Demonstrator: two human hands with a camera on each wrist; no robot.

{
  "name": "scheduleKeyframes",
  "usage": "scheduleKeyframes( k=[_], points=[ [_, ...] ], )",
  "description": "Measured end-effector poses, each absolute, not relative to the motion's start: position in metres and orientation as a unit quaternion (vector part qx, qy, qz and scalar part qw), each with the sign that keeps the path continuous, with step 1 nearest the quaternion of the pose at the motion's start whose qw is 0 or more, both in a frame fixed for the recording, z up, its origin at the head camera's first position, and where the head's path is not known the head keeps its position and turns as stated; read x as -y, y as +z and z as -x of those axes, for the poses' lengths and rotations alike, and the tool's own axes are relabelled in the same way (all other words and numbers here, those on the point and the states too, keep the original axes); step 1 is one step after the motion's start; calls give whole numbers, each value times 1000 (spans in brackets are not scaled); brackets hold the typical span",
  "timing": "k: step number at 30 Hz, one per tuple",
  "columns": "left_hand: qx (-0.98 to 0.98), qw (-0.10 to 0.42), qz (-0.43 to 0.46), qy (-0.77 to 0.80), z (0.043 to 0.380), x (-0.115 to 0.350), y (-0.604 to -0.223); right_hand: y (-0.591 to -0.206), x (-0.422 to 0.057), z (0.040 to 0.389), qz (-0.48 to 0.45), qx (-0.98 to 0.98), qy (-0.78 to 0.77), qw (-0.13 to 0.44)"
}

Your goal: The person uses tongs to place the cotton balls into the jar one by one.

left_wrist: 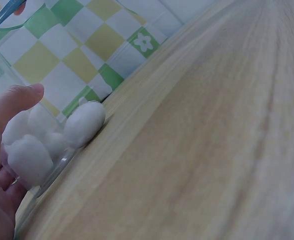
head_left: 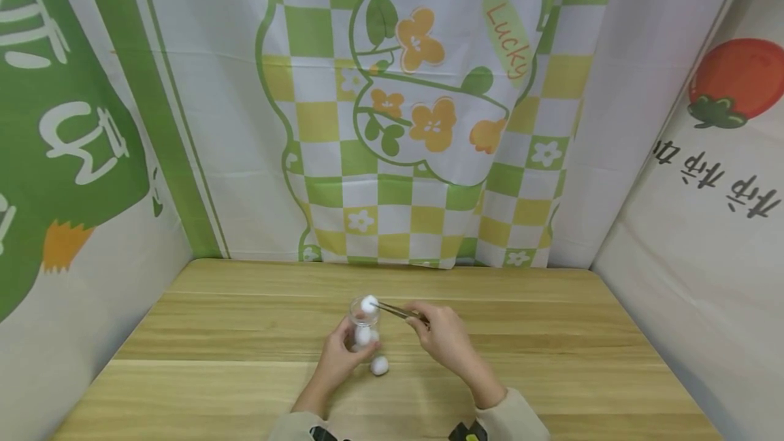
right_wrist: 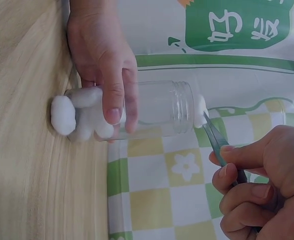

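Observation:
A clear jar [right_wrist: 154,107] stands upright on the table with several cotton balls [right_wrist: 89,115] in its lower part. My left hand [head_left: 339,354] grips it low down, thumb on one side and fingers round the other. In my right hand [head_left: 446,337] I pinch a pair of tweezers [right_wrist: 216,137]. Their tips hold one cotton ball [head_left: 369,303] at the jar's open mouth, just above the rim in the right wrist view. Another cotton ball [head_left: 380,365] lies on the table beside the jar's base, close to my left hand.
The wooden table [head_left: 245,332] stretches out on both sides of the hands. A checked, flower-printed cloth [head_left: 429,223] hangs behind its back edge. Printed cloth walls [head_left: 692,257] close in the left and right sides.

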State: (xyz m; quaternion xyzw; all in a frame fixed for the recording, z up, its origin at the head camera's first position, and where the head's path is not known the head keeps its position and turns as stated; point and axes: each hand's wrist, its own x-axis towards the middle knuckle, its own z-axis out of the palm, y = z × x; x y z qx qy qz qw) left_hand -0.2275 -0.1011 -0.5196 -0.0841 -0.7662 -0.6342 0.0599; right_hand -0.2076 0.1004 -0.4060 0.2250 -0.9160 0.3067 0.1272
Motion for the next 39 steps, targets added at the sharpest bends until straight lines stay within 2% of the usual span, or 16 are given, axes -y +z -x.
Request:
scheduleKeyframes(
  k=[22, 39],
  points=[
    [782, 61, 74, -616, 228, 102, -518, -411, -104, 209, -223, 919, 309, 104],
    [775, 43, 70, -627, 230, 102, -522, -407, -108, 203, -235, 913, 319, 96]
  ],
)
